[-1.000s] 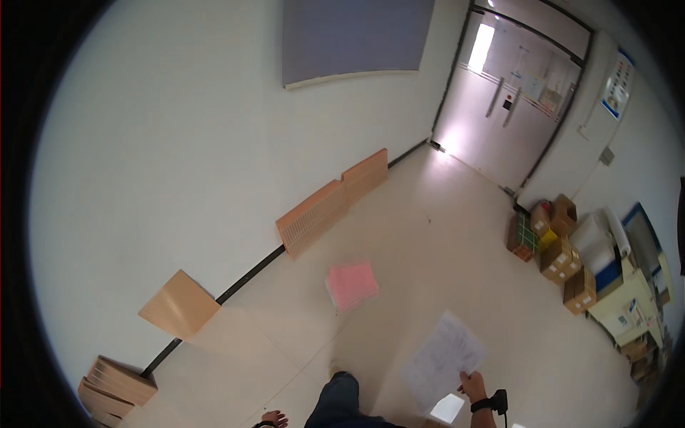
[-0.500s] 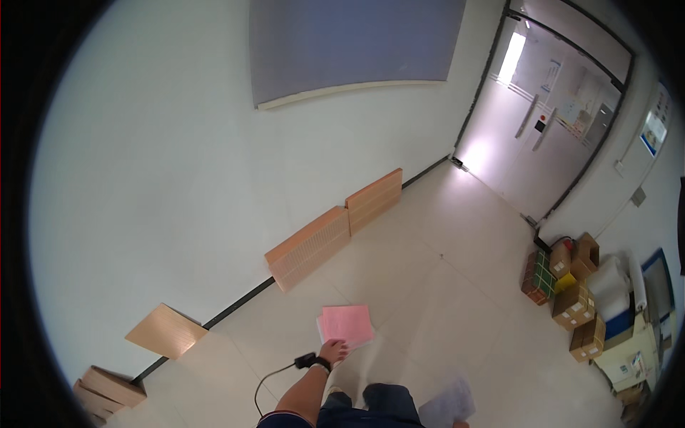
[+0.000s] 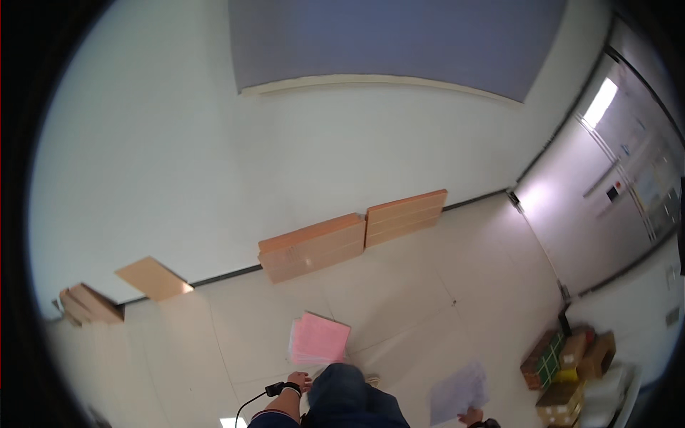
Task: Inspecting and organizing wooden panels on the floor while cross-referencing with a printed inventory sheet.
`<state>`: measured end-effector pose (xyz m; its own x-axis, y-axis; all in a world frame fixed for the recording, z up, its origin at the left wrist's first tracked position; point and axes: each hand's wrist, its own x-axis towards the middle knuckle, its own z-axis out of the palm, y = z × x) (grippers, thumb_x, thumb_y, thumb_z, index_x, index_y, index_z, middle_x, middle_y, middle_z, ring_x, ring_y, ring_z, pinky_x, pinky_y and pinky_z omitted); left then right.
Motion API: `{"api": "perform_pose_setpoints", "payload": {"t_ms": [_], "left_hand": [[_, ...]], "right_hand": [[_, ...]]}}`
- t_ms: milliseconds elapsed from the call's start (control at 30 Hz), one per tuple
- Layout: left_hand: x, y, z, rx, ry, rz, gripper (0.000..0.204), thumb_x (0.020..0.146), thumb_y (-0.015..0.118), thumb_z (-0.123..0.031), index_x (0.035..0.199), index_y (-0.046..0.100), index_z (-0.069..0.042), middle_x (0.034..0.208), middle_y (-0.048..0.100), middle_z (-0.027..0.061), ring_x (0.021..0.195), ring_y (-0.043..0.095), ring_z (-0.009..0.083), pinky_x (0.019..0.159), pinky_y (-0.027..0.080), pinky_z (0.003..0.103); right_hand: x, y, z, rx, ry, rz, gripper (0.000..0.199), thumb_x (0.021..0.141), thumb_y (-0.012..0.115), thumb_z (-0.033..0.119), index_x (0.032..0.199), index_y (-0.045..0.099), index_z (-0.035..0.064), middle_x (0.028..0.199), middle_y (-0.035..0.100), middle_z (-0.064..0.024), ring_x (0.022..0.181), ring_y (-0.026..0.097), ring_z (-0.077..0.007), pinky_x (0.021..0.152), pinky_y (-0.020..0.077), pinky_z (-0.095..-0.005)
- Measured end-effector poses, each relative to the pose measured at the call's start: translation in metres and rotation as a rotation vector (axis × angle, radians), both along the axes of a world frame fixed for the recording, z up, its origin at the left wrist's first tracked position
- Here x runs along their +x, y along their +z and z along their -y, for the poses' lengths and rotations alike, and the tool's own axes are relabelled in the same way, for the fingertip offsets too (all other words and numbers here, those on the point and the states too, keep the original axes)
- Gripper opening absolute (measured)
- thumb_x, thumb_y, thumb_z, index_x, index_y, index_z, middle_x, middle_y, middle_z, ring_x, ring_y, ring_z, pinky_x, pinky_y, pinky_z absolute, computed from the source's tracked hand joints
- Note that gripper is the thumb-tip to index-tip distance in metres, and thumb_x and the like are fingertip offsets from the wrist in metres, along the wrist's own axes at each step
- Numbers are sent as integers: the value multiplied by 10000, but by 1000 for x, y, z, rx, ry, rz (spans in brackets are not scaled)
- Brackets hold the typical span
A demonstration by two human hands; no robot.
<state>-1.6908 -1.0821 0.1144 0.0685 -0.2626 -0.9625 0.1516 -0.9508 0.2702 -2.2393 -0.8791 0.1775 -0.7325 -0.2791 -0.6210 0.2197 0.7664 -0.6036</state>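
My left hand [image 3: 300,381] is beside my bent knee, just below a stack of pink sheets [image 3: 322,339] on the floor. Its fingers look loosely apart, and nothing shows in them. White sheets peek out at the left and lower edges of the pink stack. Low on the right, my right hand [image 3: 471,416] pinches the near edge of a thin, pale purple-grey sheet [image 3: 457,391], which extends away from it over the floor. A dark band with a small black device and cable is on my left wrist [image 3: 289,389].
Flat orange-brown panels [image 3: 314,248] lean along the wall. More cardboard pieces [image 3: 91,304] and a tan board [image 3: 153,278] stand at the left. Several boxes [image 3: 560,403] are piled at the right, near a glass door [image 3: 592,171]. A grey-blue board [image 3: 385,43] hangs above.
My left hand has come off the pink stack toward my knee. My right hand has moved out to the right with the purple-grey sheet. The view has turned left.
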Motion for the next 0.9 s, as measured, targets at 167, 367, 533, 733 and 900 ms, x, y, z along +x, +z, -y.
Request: {"api": "perform_pose_setpoints", "payload": {"t_ms": [167, 367, 533, 733, 900], "left_hand": [[-45, 11, 36, -80, 271, 48, 248, 859, 357, -167, 1041, 486, -58, 884, 567, 102, 665, 577, 217, 544, 478, 324], [-90, -39, 127, -115, 593, -42, 263, 838, 437, -205, 1064, 464, -73, 910, 562, 91, 711, 573, 224, 581, 483, 331], [-117, -43, 259, -303, 594, -72, 227, 839, 463, -222, 1011, 507, -80, 849, 569, 55, 674, 571, 172, 567, 470, 288], [-104, -40, 343, -540, 675, 44, 225, 843, 452, -207, 1002, 518, -64, 872, 576, 46, 706, 554, 122, 576, 439, 244], [-123, -93, 364, -597, 672, 154, 211, 832, 480, -180, 995, 530, -56, 858, 577, 36, 696, 544, 106, 574, 431, 230]], "right_hand": [[-69, 63, 197, -56, 276, -118, 284, 857, 404, 127, 963, 444, -133, 710, 573, -144, 468, 588, -224, 363, 457, -304], [-43, 60, 392, -30, 783, -125, 295, 866, 416, 175, 933, 483, -105, 714, 587, -145, 509, 603, -209, 423, 470, -286], [-15, 71, 529, 22, 1229, -207, 298, 868, 419, 182, 905, 506, -100, 677, 592, -142, 555, 612, -199, 489, 486, -297], [34, 78, 653, -201, 1291, -115, 243, 877, 413, 141, 959, 504, -69, 734, 597, -107, 609, 610, -175, 545, 488, -269], [64, 30, 747, -439, 1344, -105, 226, 879, 415, 118, 995, 475, -67, 800, 581, -103, 634, 593, -150, 571, 500, -247]]}}
